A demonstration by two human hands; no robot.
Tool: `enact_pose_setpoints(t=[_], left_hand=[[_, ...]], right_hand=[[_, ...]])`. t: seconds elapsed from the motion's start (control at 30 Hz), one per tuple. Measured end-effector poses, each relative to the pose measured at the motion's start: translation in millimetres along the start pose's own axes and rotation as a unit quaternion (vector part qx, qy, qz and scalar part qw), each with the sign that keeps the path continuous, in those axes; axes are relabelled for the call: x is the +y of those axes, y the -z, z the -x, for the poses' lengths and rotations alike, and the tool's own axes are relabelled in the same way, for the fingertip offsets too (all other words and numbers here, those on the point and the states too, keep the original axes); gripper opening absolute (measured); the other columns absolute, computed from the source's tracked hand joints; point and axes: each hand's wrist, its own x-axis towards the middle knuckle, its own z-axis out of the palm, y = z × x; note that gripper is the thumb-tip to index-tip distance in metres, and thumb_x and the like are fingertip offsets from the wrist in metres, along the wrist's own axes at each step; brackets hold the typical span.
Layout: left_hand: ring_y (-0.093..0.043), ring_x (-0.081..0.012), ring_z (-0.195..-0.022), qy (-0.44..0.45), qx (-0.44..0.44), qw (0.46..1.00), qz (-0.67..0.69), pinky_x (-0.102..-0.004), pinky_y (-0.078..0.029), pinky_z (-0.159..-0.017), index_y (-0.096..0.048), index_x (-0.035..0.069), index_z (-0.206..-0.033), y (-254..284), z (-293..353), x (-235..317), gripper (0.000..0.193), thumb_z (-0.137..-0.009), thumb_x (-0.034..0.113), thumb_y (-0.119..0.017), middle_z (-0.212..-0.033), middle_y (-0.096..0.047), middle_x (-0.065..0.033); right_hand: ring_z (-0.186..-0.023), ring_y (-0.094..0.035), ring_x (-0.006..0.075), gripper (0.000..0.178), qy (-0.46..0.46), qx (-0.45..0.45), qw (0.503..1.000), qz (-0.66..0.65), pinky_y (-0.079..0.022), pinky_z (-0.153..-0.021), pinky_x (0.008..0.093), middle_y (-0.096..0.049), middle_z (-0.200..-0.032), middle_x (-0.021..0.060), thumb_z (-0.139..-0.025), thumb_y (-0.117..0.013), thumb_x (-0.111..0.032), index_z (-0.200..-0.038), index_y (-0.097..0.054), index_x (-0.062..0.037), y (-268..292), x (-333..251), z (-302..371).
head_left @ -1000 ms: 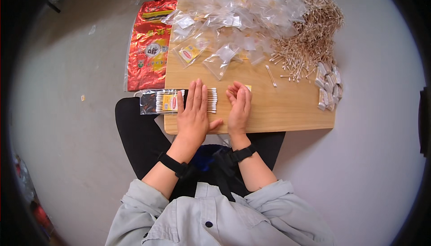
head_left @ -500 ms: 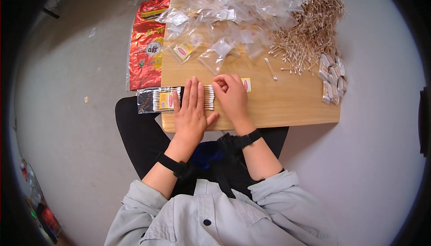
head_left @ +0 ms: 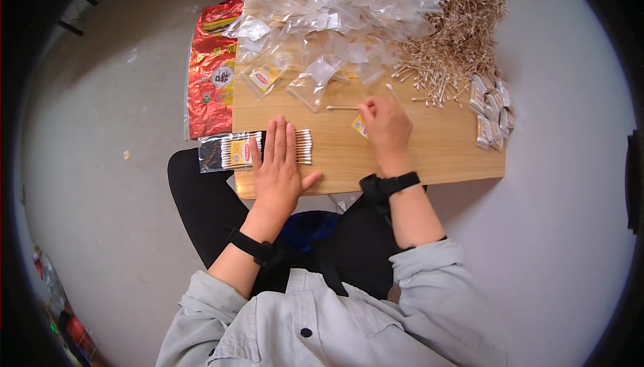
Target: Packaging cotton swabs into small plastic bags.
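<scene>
Right hand [head_left: 390, 130] pinching white-tipped wooden cotton swab [head_left: 345, 107], long axis sideways, tip leftward, left hand [head_left: 276, 171] spread flat, pale wooden table [head_left: 443, 147], grey floor [head_left: 100, 119]

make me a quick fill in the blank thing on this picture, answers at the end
1. The left hand lies over a row of swabs, its palm facing ____.
2. A single swab is pinched by the person's ____ hand.
3. The big shiny bag along the left side of the table is mostly ____ in colour.
Missing words: down; right; red
</scene>
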Motion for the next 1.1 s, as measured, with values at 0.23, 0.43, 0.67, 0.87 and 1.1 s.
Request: enact_pose_setpoints(t=[0.23, 0.43, 0.67, 0.87, 1.1], left_hand=[[-0.016, -0.0296, -0.148, 0.004, -0.001, 1.000, -0.009, -0.0528, -0.006, -0.118, -0.030, -0.005, -0.146, 1, 3, -2, 0.103, -0.076, 0.061, -0.065, -0.157, -0.023, -0.0183], [-0.016, -0.0295, -0.149, 0.009, -0.001, 1.000, -0.004, -0.0525, -0.005, -0.118, -0.030, -0.005, -0.147, 1, 6, -6, 0.103, -0.077, 0.063, -0.063, -0.157, -0.024, -0.0185], [-0.015, -0.0293, -0.149, -0.001, -0.009, 1.000, -0.017, -0.0526, -0.003, -0.118, -0.028, -0.005, -0.147, 0, 2, -3, 0.103, -0.075, 0.059, -0.063, -0.158, -0.022, -0.0196], [-0.013, -0.0293, -0.150, 0.001, -0.016, 1.000, -0.012, -0.0535, -0.003, -0.118, -0.027, -0.005, -0.148, 1, 4, -7, 0.105, -0.073, 0.057, -0.065, -0.159, -0.020, -0.0196], [-0.015, -0.0275, -0.149, 0.004, -0.022, 0.999, -0.023, -0.0527, -0.004, -0.119, -0.029, -0.002, -0.149, 4, 17, -9, 0.112, -0.068, 0.068, -0.064, -0.159, -0.020, -0.0165]], right_hand=[[-0.083, -0.061, 0.0295, 0.017, -0.019, 0.112, 0.993, -0.021, -0.050, -0.072, 0.0440, -0.061, -0.092, 0.0088, -0.084, -0.068, -0.019, -0.098, -0.066, -0.0109, 14, 39, -23], [-0.105, -0.051, 0.0302, 0.039, 0.071, 0.034, 0.984, -0.159, -0.043, -0.089, 0.0415, -0.051, -0.111, 0.0132, -0.084, -0.066, -0.014, -0.122, -0.055, -0.0073, -19, -54, 43], [-0.119, -0.045, 0.0342, 0.060, 0.168, 0.057, 0.983, -0.042, -0.037, -0.097, 0.0466, -0.046, -0.125, 0.0136, -0.085, -0.063, -0.018, -0.138, -0.040, -0.0049, -53, -69, 56], [-0.122, -0.045, 0.0314, 0.058, 0.171, 0.058, 0.983, -0.021, -0.038, -0.096, 0.0455, -0.046, -0.126, 0.0118, -0.085, -0.063, -0.018, -0.137, -0.040, -0.0069, -65, -83, 53], [-0.118, -0.047, 0.0311, 0.056, 0.172, 0.079, 0.982, -0.001, -0.038, -0.096, 0.0460, -0.047, -0.124, 0.0116, -0.080, -0.062, -0.007, -0.134, -0.046, -0.0069, -72, -85, 51]])
